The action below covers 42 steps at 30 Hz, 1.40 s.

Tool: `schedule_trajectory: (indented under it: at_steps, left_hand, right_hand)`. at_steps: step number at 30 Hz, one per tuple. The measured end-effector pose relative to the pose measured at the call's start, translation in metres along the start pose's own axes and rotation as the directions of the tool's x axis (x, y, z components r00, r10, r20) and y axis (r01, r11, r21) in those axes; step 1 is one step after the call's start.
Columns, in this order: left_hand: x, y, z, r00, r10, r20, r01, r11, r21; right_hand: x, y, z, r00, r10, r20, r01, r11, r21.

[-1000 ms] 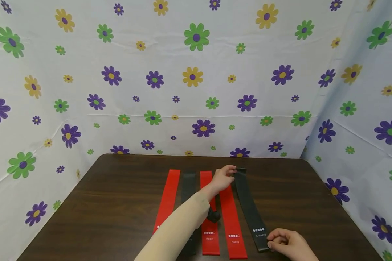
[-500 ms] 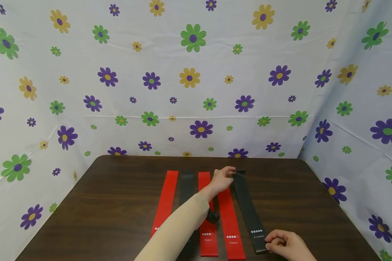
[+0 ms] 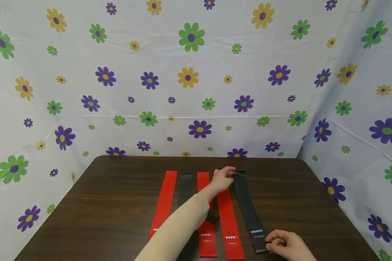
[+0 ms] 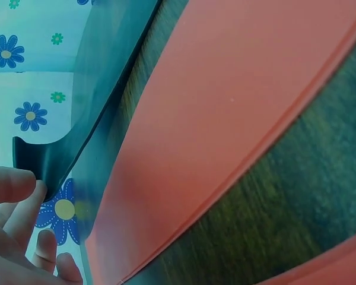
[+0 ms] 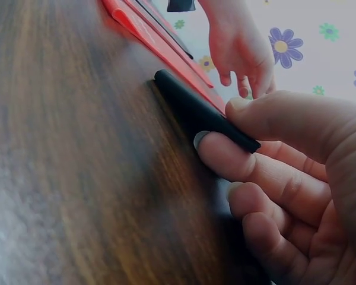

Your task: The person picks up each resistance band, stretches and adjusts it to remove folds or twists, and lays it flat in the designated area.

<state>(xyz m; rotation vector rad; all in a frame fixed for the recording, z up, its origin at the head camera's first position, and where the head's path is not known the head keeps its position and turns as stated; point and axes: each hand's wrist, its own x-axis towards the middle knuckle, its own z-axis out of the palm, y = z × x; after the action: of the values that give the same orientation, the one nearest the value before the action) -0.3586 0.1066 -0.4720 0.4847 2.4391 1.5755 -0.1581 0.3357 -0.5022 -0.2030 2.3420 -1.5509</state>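
Note:
A black resistance band (image 3: 246, 201), printed "X-Heavy" near its close end, lies stretched lengthwise at the right of the row. My left hand (image 3: 221, 180) pinches its far end, which curls up at the fingertips in the left wrist view. At the near right corner, my right hand (image 3: 290, 244) holds the band's close end between thumb and index finger (image 5: 225, 157). Directly left of it runs a red resistance band (image 3: 229, 221) marked "Heavy". Another red band (image 3: 208, 243) passes partly under my left forearm.
Farther left lie a second black band (image 3: 185, 186) and a third red band (image 3: 166, 194), both partly hidden by my left sleeve (image 3: 179, 226). All rest on a dark wooden table (image 3: 117, 188). A flower-print cloth (image 3: 170, 87) rises behind and beside it.
The head view has shifted slightly, so the bands appear a little farther left. Both hands keep their hold on the black band's ends, with almost no movement.

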Motion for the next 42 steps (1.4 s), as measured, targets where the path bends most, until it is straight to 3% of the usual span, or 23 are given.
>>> schedule_trajectory:
  at_steps: [29,42]
  left_hand:
    - [0.0017,-0.0027,0.0061,0.999,-0.038,0.008,0.036,0.987,0.154]
    - [0.0034,-0.0023,0.0052,0.998,-0.057,0.018,0.053,0.982,0.184]
  right_hand:
    - [0.0004,-0.0053,0.0022,0.999,-0.041,0.007,0.041,0.997,-0.07]
    - [0.0004,-0.0058,0.0021,1.0,0.002,0.001,-0.002,0.999,-0.051]
